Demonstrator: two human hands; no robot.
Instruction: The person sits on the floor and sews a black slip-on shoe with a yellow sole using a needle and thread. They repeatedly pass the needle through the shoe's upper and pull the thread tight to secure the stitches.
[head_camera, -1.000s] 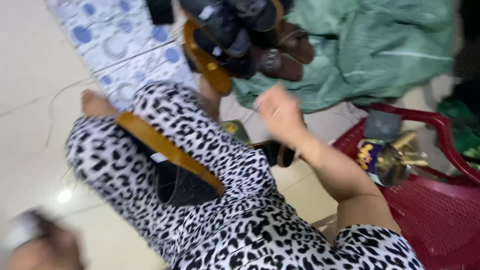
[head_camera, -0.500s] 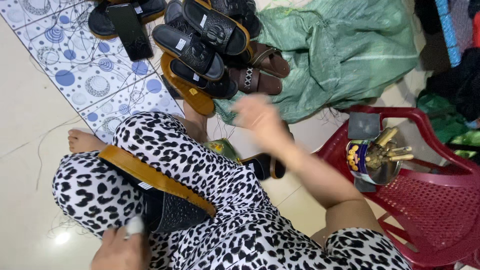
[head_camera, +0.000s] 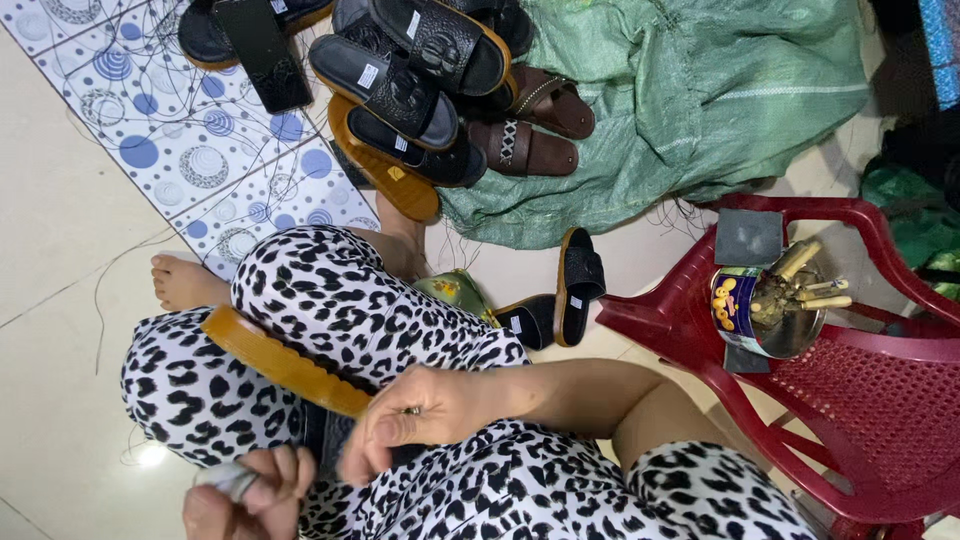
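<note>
Right hand (head_camera: 425, 420) returned onto sandal (head_camera: 285, 362).

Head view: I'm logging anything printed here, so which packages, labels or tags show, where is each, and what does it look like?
Round tin: on the red plastic chair at right, blue printed side with yellow shapes, tools standing in it.
Small white stickers: rectangular, on the insoles of the black sandals piled at top.
White sticker: on the black sandal beside the knee.
No screens or signs.
</note>
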